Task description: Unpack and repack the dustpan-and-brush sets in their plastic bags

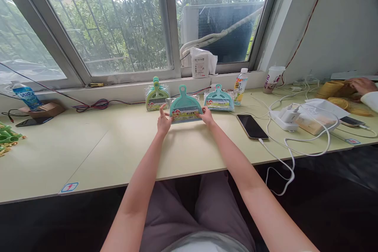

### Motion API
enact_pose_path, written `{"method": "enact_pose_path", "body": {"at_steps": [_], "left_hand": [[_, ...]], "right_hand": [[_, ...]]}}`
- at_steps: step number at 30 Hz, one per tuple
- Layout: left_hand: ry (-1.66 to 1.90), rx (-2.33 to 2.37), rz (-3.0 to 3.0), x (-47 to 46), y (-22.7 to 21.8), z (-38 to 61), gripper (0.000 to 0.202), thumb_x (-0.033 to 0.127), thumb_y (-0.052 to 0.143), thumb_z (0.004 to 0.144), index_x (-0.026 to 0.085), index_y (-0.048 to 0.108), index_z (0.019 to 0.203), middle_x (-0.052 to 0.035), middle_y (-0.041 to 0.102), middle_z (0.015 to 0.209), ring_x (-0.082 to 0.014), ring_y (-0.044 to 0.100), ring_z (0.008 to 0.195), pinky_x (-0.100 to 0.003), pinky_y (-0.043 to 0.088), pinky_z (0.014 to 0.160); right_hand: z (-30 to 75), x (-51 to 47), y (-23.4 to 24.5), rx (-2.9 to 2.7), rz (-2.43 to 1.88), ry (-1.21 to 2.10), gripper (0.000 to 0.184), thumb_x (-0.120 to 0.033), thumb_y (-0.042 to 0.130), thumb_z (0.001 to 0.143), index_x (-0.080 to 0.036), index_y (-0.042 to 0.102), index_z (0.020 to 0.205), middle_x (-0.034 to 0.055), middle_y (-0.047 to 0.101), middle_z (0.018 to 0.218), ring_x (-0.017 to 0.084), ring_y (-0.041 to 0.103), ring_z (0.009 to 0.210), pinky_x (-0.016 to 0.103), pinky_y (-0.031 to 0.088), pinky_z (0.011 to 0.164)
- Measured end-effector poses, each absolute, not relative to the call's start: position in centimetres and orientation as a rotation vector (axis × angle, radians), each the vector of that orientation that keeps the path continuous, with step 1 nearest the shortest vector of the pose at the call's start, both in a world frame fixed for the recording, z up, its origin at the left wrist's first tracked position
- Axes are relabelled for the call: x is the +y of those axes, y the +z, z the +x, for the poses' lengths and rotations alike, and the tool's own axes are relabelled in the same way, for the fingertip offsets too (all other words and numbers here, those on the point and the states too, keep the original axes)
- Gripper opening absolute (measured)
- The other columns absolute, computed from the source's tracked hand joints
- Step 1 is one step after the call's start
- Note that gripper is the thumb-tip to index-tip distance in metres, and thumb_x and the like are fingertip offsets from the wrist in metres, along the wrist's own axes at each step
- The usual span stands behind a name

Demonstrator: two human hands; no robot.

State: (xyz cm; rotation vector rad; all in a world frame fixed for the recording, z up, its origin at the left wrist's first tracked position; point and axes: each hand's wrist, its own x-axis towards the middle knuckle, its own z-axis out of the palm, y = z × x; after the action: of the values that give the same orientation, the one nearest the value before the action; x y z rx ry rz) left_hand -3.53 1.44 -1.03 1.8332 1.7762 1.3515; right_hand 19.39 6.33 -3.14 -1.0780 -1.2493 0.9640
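Upright between my two hands is a teal mini dustpan and brush set (186,104) with a printed label along its lower edge. My left hand (164,120) grips its left corner, fingers closed on the edge. At the opposite corner my right hand (206,116) pinches it the same way. Behind it on the left leans a green dustpan set (156,96) in clear wrapping. Another wrapped set, a light turquoise dustpan (219,98), stands behind on the right. Whether the held set's bottom touches the table is hard to see.
A phone (252,126) on a white cable lies right of my arm, near a power strip (284,120). Along the window stand a drink bottle (240,86), a paper cup (273,79) and a tissue pack (201,63). Another person's hand (362,86) shows at far right.
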Motion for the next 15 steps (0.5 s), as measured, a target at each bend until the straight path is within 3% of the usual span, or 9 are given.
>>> {"method": "enact_pose_path", "body": {"at_steps": [5, 10, 15], "left_hand": [[1.125, 1.806, 1.920, 1.2, -2.0, -2.5, 0.065, 0.027, 0.052, 0.089, 0.030, 0.015, 0.142, -0.0021, 0.067, 0.105, -0.0145, 0.066, 0.070, -0.029, 0.044, 0.069], [1.077, 1.815, 1.958, 0.9, -2.3, -2.1, 0.055, 0.031, 0.043, 0.094, 0.026, 0.015, 0.140, -0.0046, 0.066, 0.113, -0.0187, 0.065, 0.089, -0.031, 0.042, 0.072], [0.946, 1.798, 2.029, 1.0, -2.5, -2.0, 0.048, 0.028, 0.044, 0.092, 0.024, 0.027, 0.136, -0.0048, 0.066, 0.110, -0.0198, 0.063, 0.095, -0.030, 0.043, 0.073]], "right_hand": [[22.3, 7.4, -3.4, -1.294, -1.209, 0.767, 0.049, -0.046, 0.077, 0.053, -0.023, 0.042, 0.078, -0.0004, 0.064, 0.077, 0.018, 0.058, 0.073, 0.031, 0.045, 0.070], [29.0, 7.7, -4.2, -1.202, -1.542, 0.521, 0.039, -0.040, 0.070, 0.062, -0.022, 0.045, 0.086, 0.0017, 0.063, 0.078, 0.021, 0.059, 0.073, 0.034, 0.044, 0.071], [32.5, 6.8, -4.8, -1.109, -1.790, 0.100, 0.042, -0.027, 0.067, 0.069, -0.017, 0.046, 0.104, 0.0147, 0.060, 0.107, 0.029, 0.056, 0.101, 0.039, 0.043, 0.085]]}}
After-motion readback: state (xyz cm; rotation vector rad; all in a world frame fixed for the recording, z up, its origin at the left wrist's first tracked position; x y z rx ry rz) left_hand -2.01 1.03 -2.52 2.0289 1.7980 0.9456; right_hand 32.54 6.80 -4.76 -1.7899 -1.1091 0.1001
